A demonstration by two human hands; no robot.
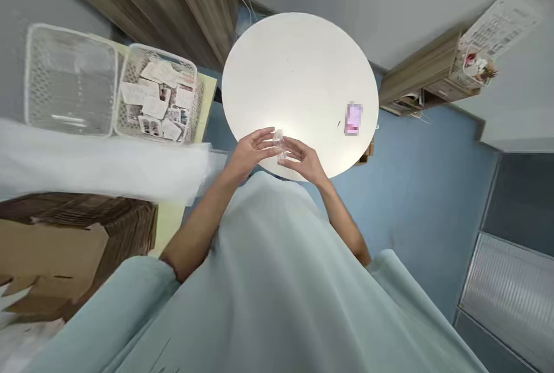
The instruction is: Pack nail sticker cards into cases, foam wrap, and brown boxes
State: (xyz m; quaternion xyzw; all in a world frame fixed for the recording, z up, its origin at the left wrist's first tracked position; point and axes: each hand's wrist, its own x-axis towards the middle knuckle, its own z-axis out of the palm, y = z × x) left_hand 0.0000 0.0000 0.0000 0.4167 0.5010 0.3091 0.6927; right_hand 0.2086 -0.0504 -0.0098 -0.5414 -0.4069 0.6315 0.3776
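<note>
Over the near edge of the round white table [298, 73], both my hands are closed on one small clear plastic piece [279, 141]. My left hand [255, 150] grips it from the left, thumb below and fingers above. From the other side my right hand [305, 159] pinches it between thumb and fingers. The piece is see-through and partly covered by fingertips, so its exact kind cannot be made out.
A blurred pink rectangle [354, 118] lies on the table's right side. To the left stand a white basket of printed cards [156, 99], another clear basket [71, 81], a white plastic sheet [99, 165] and stacked cardboard [56, 246]. A wooden shelf [428, 73] is at right.
</note>
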